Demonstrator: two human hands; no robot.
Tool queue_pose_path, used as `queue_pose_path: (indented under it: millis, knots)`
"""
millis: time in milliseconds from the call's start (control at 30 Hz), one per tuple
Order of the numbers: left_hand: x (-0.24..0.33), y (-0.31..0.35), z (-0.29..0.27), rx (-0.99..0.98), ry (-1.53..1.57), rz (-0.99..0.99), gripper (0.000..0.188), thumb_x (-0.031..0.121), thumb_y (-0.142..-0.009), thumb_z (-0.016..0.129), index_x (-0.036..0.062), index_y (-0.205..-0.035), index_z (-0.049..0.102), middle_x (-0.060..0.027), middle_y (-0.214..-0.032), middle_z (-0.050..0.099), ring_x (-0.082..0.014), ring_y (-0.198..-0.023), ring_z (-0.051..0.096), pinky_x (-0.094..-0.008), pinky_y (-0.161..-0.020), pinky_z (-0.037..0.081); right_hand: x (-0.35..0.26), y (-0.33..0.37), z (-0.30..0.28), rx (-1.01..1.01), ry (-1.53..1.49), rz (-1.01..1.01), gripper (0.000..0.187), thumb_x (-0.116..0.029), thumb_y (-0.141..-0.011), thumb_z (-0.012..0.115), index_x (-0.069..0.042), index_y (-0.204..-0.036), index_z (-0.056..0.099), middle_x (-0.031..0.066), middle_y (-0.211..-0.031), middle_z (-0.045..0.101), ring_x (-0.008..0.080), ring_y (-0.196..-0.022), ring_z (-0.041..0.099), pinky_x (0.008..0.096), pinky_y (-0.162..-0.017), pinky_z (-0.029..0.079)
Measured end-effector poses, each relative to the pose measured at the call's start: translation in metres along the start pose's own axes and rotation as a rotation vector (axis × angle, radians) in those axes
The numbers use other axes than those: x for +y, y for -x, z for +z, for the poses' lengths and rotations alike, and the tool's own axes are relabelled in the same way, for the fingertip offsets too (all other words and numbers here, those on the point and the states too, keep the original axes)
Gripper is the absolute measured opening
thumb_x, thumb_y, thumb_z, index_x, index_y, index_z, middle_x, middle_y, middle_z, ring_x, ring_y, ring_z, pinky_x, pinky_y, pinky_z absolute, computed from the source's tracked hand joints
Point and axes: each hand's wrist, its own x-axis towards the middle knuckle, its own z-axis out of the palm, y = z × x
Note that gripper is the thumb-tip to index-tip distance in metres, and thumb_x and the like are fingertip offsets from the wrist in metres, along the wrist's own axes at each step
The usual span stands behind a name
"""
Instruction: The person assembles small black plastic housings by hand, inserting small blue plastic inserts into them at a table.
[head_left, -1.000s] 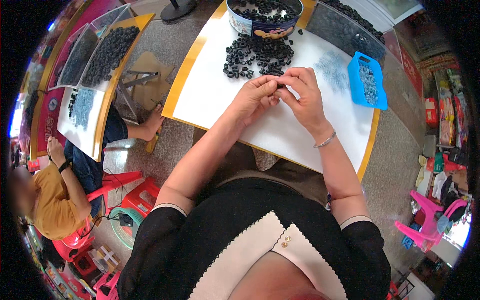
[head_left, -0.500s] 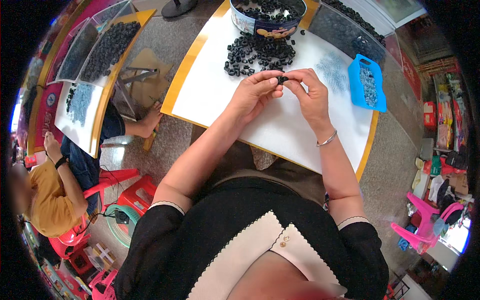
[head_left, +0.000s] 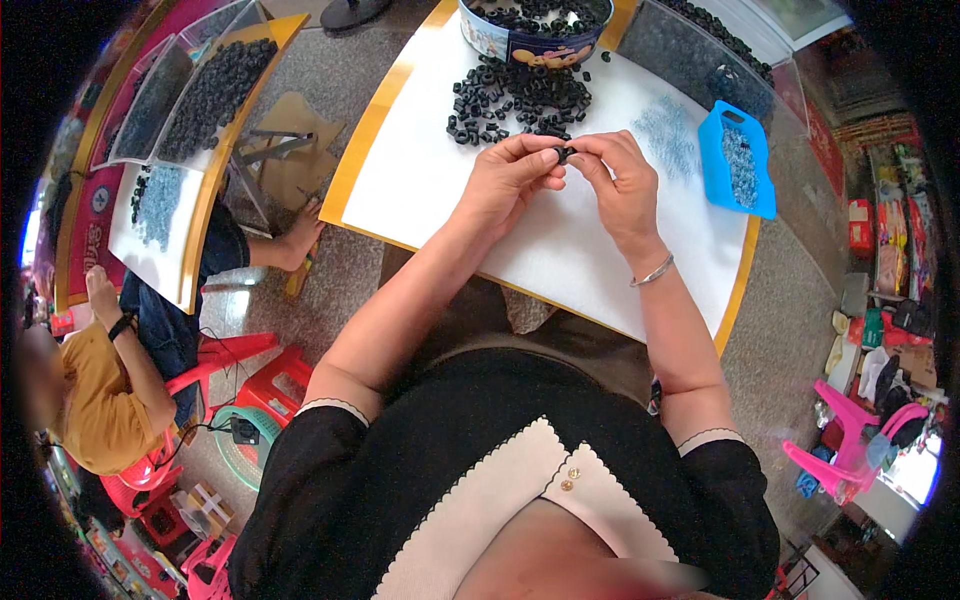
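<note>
Across the person's lap side spreads a broad white worktop (head_left: 600, 260) with yellow edges. Along the worktop's far right edge stands a long, clear plastic bin (head_left: 690, 75) of black pieces. At the middle of the worktop's far edge sits a round, dark-blue printed tin (head_left: 485, 40), also holding black pieces. On the far half of the worktop lies a loose heap of short black cylinders (head_left: 510, 100). Near the worktop's right edge is a bright-blue plastic tray (head_left: 717, 185) with a handle slot. Over the worktop's middle, the left hand (head_left: 510, 180) and right hand (head_left: 625, 185) meet, thumbs and forefingers pinched together. On the worktop's right part lies a scatter of tiny pale-blue pieces (head_left: 665, 135). Smallest, one black piece (head_left: 563, 154) is held between both hands' fingertips, over the worktop's middle.
</note>
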Motion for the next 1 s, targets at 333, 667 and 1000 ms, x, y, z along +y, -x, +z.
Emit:
queue_pose_path:
  millis: [333,667,1000]
  knots:
    - [-0.005,-0.001,-0.002,-0.015,-0.051,0.053,0.016,0.002,-0.086,0.056,-0.0044,-0.100,0.059,-0.0099,-0.085,0.063,-0.0147,-0.072,0.061,-0.0260,-0.067,0.053,0.003,0.000,0.004,0.025,0.131,-0.209,0.015,-0.002,-0.074,0.064,-0.004,-0.089,0.063,0.0071,-0.081,0.062,0.0248,-0.077,0.055,0.0327,-0.067,0.047]
    - [-0.003,0.003,0.006,0.007,-0.172,0.056,0.019,0.007,-0.085,0.060,-0.0050,-0.101,0.061,-0.0093,-0.084,0.063,-0.0137,-0.070,0.059,-0.0264,-0.069,0.051,0.004,0.001,0.003,-0.045,0.168,-0.248,0.013,-0.004,-0.076,0.062,-0.003,-0.089,0.062,0.0077,-0.081,0.058,0.0249,-0.080,0.053,0.0324,-0.071,0.046]
    - [0.002,0.000,0.005,0.034,-0.034,-0.027,0.021,0.006,-0.090,0.052,-0.0072,-0.105,0.058,-0.0091,-0.088,0.061,-0.0126,-0.073,0.056,-0.0244,-0.066,0.049,0.006,0.000,-0.002,-0.081,-0.277,0.179,0.017,-0.005,-0.081,0.059,-0.005,-0.097,0.065,0.0040,-0.085,0.059,0.0160,-0.084,0.054,0.0269,-0.074,0.044]
